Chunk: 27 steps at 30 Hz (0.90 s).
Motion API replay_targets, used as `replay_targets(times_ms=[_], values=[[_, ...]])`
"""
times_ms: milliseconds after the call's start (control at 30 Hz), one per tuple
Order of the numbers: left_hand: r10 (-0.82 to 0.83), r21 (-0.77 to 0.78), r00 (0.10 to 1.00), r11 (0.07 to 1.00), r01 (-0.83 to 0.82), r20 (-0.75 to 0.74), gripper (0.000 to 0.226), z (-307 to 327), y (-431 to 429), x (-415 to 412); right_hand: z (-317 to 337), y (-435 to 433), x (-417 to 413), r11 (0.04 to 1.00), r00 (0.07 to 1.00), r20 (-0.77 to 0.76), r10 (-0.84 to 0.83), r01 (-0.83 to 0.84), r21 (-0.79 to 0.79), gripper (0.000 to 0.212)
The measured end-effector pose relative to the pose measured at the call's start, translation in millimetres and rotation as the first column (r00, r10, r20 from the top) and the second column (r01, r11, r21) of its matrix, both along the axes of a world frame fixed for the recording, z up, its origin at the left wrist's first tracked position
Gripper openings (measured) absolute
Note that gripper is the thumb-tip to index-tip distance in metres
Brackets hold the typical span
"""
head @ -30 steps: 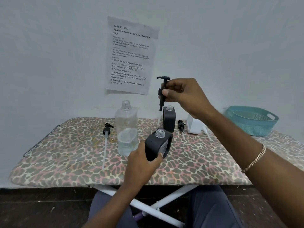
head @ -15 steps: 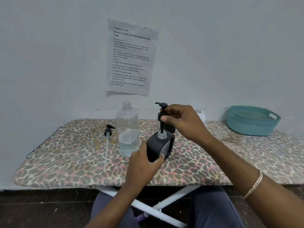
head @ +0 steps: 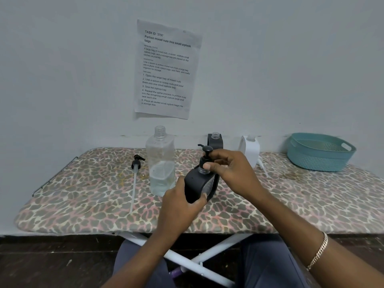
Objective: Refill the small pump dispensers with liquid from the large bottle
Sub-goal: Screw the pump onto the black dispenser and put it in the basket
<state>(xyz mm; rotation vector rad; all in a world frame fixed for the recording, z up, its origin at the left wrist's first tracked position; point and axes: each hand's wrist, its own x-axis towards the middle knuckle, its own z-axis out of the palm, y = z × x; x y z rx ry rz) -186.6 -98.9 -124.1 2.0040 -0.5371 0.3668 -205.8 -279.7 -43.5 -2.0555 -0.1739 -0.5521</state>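
Down from mid-air since a second ago, the pump [head: 204, 156] now sits with its collar on the neck of the black dispenser [head: 197, 183], just right of the large bottle [head: 161, 163].

From my remote seat, the worries run like this. The table [head: 83, 204] has a padded, soft-looking top, so I judge that anything standing on it tips easily. The large bottle stands uncapped and part full of clear liquid, and the left hand [head: 180, 204] works just right of its base. A nudge from that wrist could topple it.

The black dispenser leans in the left hand, whose fingers wrap its lower body. If that grip slips while the collar is loose, liquid could run out. The right hand [head: 230, 171] pinches the pump collar between thumb and fingers. Started on that lean, the thread could cross and leak later.

Further right of the large bottle, a second black dispenser [head: 215, 139] and a white dispenser [head: 250, 148] stand with bare necks.

On the wall above the large bottle, a sheet [head: 168, 69] reads "TASK ID 3797, Portion mixed nuts into small ziplock bags", which does not match this job. I can read no brand on any bottle.
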Motion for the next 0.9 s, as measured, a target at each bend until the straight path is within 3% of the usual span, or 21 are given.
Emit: replay_targets(times_ms=[167, 300, 500, 633, 733, 900], values=[[-0.003, -0.011, 1.0, 1.0, 0.003, 0.0, 0.039, 0, 0, 1, -6, 5, 1, 1.0, 1.0, 0.022, -0.001, 0.001, -0.029, 0.019], [0.002, 0.007, 1.0, 1.0, -0.002, -0.004, 0.039, 0, 1, 1, -13, 8, -1, 0.998, 0.998, 0.042, -0.041, 0.039, 0.046, 0.02], [-0.002, -0.004, 1.0, 1.0, 0.002, 0.006, 0.04, 4, 0, -3, -15, 19, 0, 0.993, 0.992, 0.054, -0.118, 0.117, 0.008, 0.046], [-0.005, -0.016, 1.0, 1.0, 0.005, -0.004, 0.038, 4, 0, -1, -14, 6, -1, 1.0, 0.996, -0.088, 0.016, -0.015, 0.008, 0.037], [-0.009, -0.004, 1.0, 1.0, 0.009, 0.009, 0.039, 2, 0, 0, -9, -4, -4, 0.97, 0.976, -0.099, 0.197, -0.179, 0.164, 0.037], [-0.017, 0.002, 1.0, 1.0, 0.017, 0.004, 0.038, 1, 1, 0, -14, -4, -3, 0.969, 0.989, -0.065, 0.13, -0.112, 0.222, 0.034]])
